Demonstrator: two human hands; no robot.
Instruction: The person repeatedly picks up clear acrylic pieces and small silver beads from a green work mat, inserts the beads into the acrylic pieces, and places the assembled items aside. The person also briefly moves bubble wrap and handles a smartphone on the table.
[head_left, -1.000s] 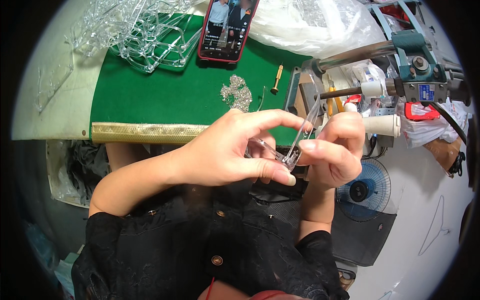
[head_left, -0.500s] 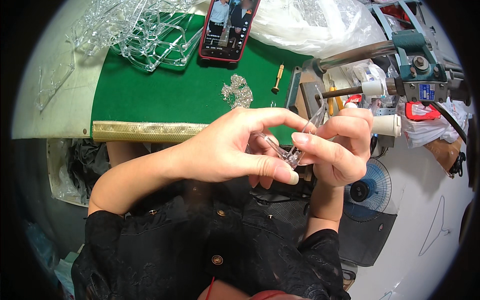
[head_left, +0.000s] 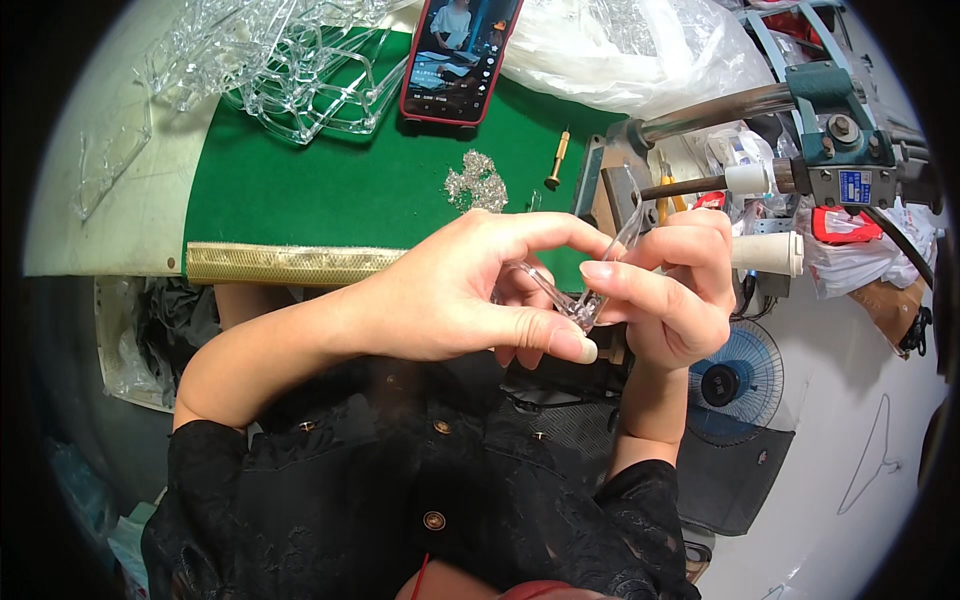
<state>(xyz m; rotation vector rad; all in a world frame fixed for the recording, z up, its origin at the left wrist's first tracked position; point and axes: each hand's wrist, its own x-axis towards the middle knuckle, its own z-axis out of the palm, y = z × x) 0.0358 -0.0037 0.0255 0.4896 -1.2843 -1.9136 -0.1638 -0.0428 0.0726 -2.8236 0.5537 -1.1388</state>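
Note:
Both my hands are closed on a clear plastic eyeglass frame (head_left: 583, 310) above the near edge of the table. My left hand (head_left: 470, 285) pinches its near part, thumb in front and fingers curled behind. With thumb and forefinger, my right hand (head_left: 682, 290) grips the frame's other side, where a thin clear piece sticks up past the fingers. My fingers hide much of the frame. Beyond the left hand, a small heap of tiny silvery metal parts (head_left: 476, 182) lies on the green mat (head_left: 310, 190). A small screwdriver with a yellowish handle (head_left: 560, 158) lies to its right.
More clear eyeglass frames (head_left: 310, 85) are piled at the far left. A phone in a red case (head_left: 462, 60) stands at the back, beside a white plastic bag (head_left: 630, 50). To the right are a metal bench machine (head_left: 840, 150) and, lower down, a fan (head_left: 740, 380).
My right hand has shifted very slightly left, still on the eyeglass frame. My left hand keeps nearly the same hold. The picture on the phone's screen is different.

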